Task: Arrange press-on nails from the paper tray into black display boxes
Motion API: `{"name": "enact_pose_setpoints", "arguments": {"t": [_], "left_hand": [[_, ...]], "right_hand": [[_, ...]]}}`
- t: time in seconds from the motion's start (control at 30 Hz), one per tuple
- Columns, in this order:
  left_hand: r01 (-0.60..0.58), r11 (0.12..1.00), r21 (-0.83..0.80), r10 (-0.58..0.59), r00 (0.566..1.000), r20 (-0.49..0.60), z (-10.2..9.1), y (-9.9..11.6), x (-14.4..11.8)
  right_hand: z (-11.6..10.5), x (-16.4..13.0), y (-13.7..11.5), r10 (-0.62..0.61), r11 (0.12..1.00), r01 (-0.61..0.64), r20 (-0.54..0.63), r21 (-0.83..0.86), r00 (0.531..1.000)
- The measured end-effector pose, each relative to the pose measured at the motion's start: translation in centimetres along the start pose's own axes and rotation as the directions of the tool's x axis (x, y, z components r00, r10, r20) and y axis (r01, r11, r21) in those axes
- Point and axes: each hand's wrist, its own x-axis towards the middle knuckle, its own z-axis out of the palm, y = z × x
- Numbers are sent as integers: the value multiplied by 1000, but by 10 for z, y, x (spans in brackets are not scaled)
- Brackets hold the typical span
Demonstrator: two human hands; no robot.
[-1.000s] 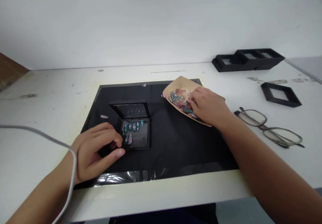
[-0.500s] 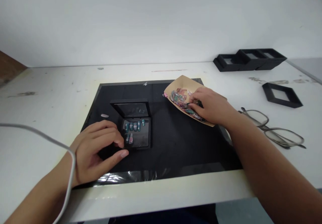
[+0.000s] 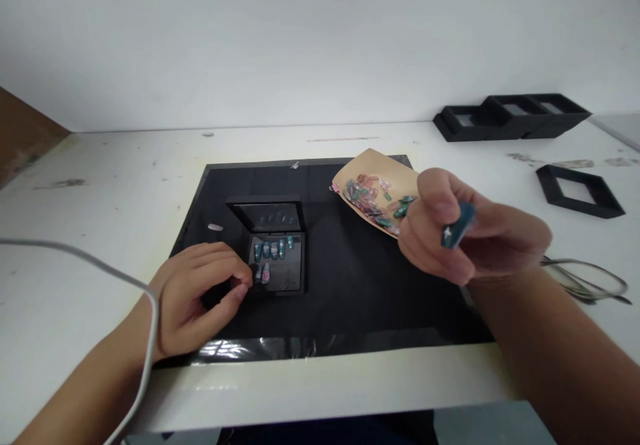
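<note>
A teal press-on nail point(image 3: 454, 230) with a white star is pinched in my right hand point(image 3: 440, 231), palm turned up, raised in front of the tray. Behind it the tan paper tray point(image 3: 370, 158) holds a heap of loose nails point(image 3: 367, 198) in teal, pink and clear. To the left stands a small black case point(image 3: 302, 265) with its mirrored lid raised. Inside it lie a row of teal nails point(image 3: 274, 250) and a shorter row with a pink-patterned nail point(image 3: 266, 273). My left hand point(image 3: 200, 291) has thumb and forefinger closed at the case's left edge.
A black mat point(image 3: 345, 305) covers the table's middle. One pale nail point(image 3: 215, 227) lies on it, left of the case. At right are eyeglasses point(image 3: 595, 278), a black frame point(image 3: 580, 191) and several joined black boxes point(image 3: 520, 118). A grey cable point(image 3: 150, 325) crosses my left wrist.
My right hand has come out of the tray, turned over and lifted a teal nail towards me. My left thumb has closed in on the forefinger by the case.
</note>
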Motion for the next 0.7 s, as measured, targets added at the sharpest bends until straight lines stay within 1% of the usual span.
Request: {"name": "enact_pose_setpoints", "arguments": {"t": [0.1,0.17,0.23,0.27,0.33,0.43,0.5,0.6,0.67,0.7], "left_hand": [[-6,1000,21,6,1000,8,1,-1,1],[-9,999,35,8,1000,15,2,-2,2],[9,999,48,-10,1000,14,3,-3,3],[20,999,50,-21,1000,13,3,-3,3],[32,998,54,-32,999,6,3,-4,3],[15,998,55,-14,1000,-14,3,-5,3],[1,998,69,0,1000,-24,4,-6,3],[-3,997,82,6,1000,-31,4,-5,3],[-22,997,76,26,998,-58,3,-5,3],[-46,996,70,52,995,-83,3,-4,2]], "right_hand": [[2,0,6,-31,999,33,99,-19,995],[1,1,7,-92,996,88,155,29,984],[0,3,8,-151,986,137,157,99,976],[0,3,8,-163,982,148,140,114,977],[0,5,8,-139,988,132,91,77,986],[1,7,9,-67,998,67,31,-6,997],[2,8,9,-45,999,45,19,-1,999],[4,9,9,-108,992,102,70,76,992],[6,9,10,-143,984,128,127,125,982],[8,9,11,-142,983,121,150,139,979]]}}
